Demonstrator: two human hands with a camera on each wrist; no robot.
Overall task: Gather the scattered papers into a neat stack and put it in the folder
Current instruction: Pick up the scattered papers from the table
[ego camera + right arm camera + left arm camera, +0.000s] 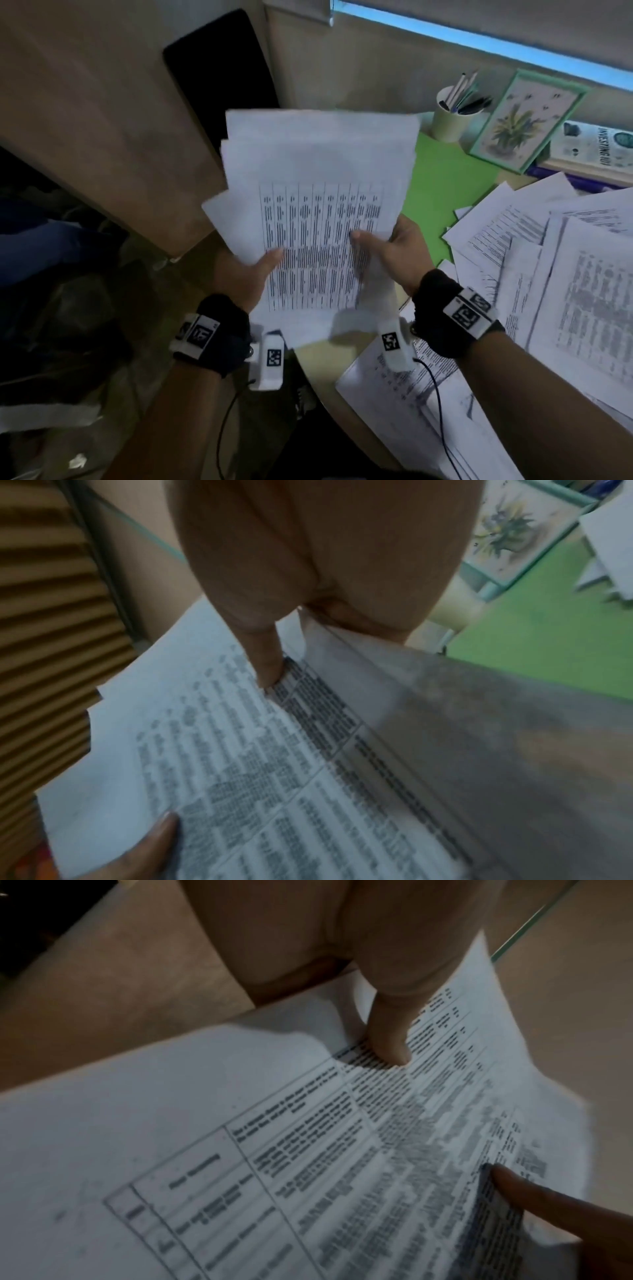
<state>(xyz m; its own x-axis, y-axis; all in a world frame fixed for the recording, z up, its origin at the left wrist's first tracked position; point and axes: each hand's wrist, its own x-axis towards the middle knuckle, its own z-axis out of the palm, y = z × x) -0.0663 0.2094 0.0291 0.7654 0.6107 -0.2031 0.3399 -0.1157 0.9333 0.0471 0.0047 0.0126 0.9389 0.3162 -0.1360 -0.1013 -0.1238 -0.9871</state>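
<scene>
A loose stack of printed papers (318, 205) is held up in the air over the desk's left edge, its sheets uneven at the top. My left hand (255, 274) grips its lower left side, thumb on the printed table (390, 1047). My right hand (387, 250) pinches its lower right side, thumb on top (267, 669), fingers hidden behind. A green folder (445, 192) lies flat on the desk just right of the stack. More scattered papers (548, 274) cover the desk at right.
A cup of pens (452, 116), a framed plant picture (524, 120) and books (599, 147) stand along the back of the desk. A black chair back (219, 68) is behind the stack. The floor at left holds dark clutter (51, 308).
</scene>
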